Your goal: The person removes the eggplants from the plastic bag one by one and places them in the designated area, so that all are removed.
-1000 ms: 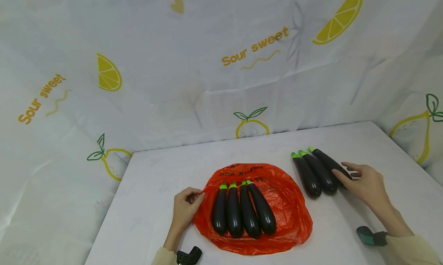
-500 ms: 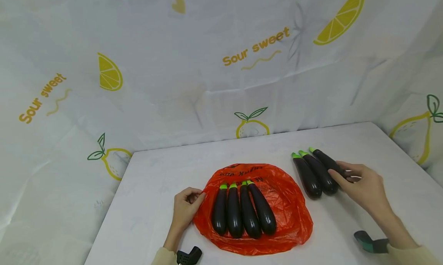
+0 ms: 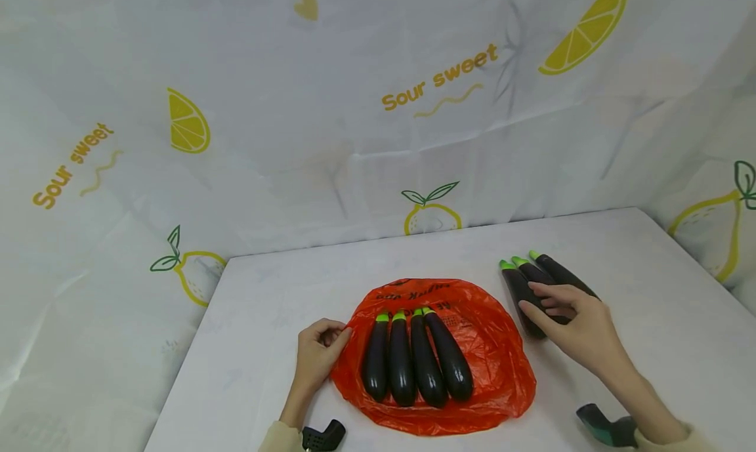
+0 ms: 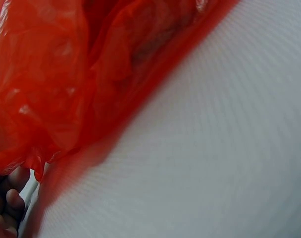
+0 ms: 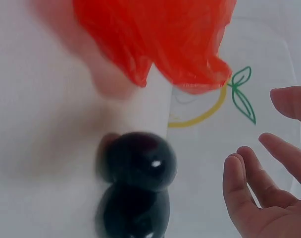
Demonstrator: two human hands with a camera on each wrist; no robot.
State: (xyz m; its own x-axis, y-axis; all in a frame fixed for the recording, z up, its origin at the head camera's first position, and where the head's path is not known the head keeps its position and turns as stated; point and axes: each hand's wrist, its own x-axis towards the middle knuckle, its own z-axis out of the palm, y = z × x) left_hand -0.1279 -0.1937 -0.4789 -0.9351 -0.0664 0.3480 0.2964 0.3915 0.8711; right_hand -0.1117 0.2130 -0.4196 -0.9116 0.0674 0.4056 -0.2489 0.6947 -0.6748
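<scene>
A red plastic bag (image 3: pixel 496 380) lies spread on the table, with several dark eggplants (image 3: pixel 401 363) side by side on it, green stem ends pointing away. My left hand (image 3: pixel 315 357) pinches the bag's left edge; in the left wrist view its curled fingers (image 4: pixel 12 198) sit under the bunched plastic. To the right of the bag lie three more eggplants (image 3: pixel 520 298) in a slanted row. Over these hovers my right hand (image 3: pixel 575 324), partly covering them, thumb and fingers apart. The right wrist view shows nothing between those fingers, with two rounded eggplant ends (image 5: pixel 140 163) beside them.
A white table (image 3: pixel 266 294) carries everything. Behind it hangs a white cloth (image 3: pixel 283 176) printed with lemons and lettering. Dark devices are strapped at the left wrist (image 3: pixel 323 435) and the right wrist (image 3: pixel 605 427).
My right hand has moved left from the rightmost eggplant to over the left and middle ones of the three. The eggplants and my left hand on the bag stay in place.
</scene>
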